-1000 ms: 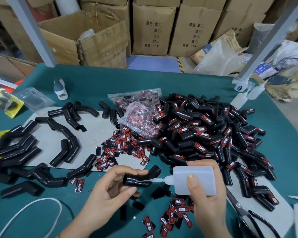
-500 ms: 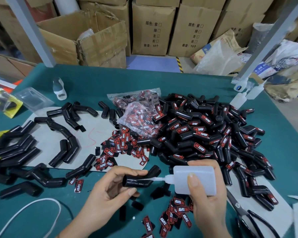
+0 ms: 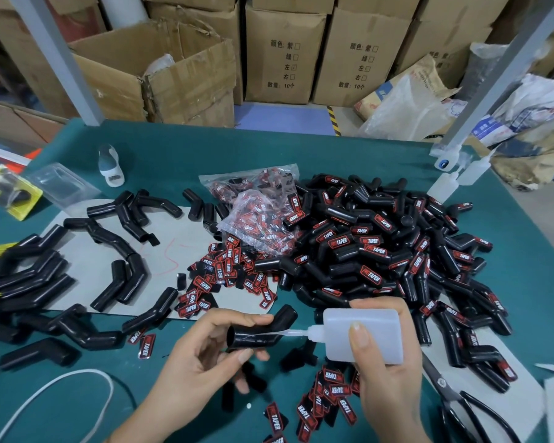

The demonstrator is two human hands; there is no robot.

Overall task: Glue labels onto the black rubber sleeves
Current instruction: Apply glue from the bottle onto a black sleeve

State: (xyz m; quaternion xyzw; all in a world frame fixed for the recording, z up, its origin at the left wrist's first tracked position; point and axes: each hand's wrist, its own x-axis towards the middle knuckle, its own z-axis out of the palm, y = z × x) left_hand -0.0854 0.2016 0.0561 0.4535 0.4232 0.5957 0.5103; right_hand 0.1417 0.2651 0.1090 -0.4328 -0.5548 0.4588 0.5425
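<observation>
Gluing a bent black rubber sleeve (image 3: 256, 330) at a green table (image 3: 301, 155).

Left hand (image 3: 202, 356) pinches the sleeve between thumb and curled fingers above the near table edge; right hand (image 3: 387, 375) grips a translucent glue bottle (image 3: 362, 335), its thin nozzle touching the sleeve's side. Red-and-black labels (image 3: 224, 270) reading "PRO TAPER" lie loose on the table and on the big pile of labelled sleeves (image 3: 381, 251); a clear bag (image 3: 263, 219) holds more. Unlabelled sleeves (image 3: 29, 276) lie left on grey board. Cardboard cartons (image 3: 285, 52) behind carry Chinese print and "10".
</observation>
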